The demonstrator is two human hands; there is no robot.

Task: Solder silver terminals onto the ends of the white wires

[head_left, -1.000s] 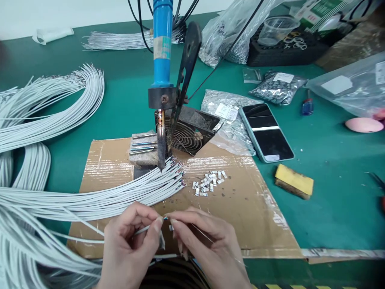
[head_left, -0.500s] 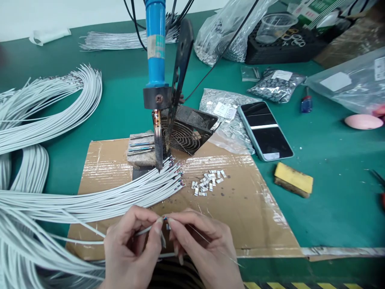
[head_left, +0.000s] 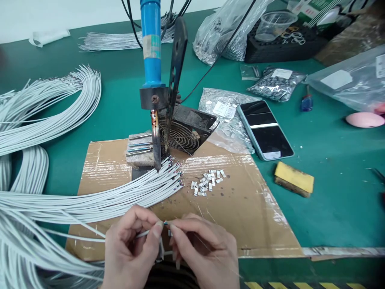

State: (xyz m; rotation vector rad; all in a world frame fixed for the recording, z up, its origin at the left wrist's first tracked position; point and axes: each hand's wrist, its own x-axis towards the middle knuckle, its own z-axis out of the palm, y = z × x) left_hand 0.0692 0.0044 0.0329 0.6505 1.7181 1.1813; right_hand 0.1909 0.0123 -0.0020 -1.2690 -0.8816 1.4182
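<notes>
Pinching white cable (head_left: 142, 233) between thumb and forefinger of left hand (head_left: 132, 245), over near part of cardboard sheet (head_left: 255, 216). Pinching tiny coloured wires (head_left: 165, 223) at that cable's end with thumb and forefinger of right hand (head_left: 204, 247), nearly tip to tip with left, also over near part of cardboard. Thin pale strand (head_left: 207, 247) across right hand; too fine to trace fully.

Just beyond hands, on cardboard: loose scatter of small white connectors (head_left: 207, 182), right of middle. Toward left side of cardboard: thick bundle of white cables (head_left: 120, 197), running in from beyond its left edge, stripped ends near middle. Above those ends: blue soldering iron (head_left: 152, 52), clamped tip down; can't tell if touching.

At far edge of cardboard: black fan (head_left: 183, 134), tilted, plus pale block (head_left: 140, 159) with metal rods on top. Right of cardboard: yellow sponge (head_left: 294, 178). Past far right corner: phone (head_left: 266, 130), face up. Beyond left far corner: coiled cables (head_left: 90, 96).
</notes>
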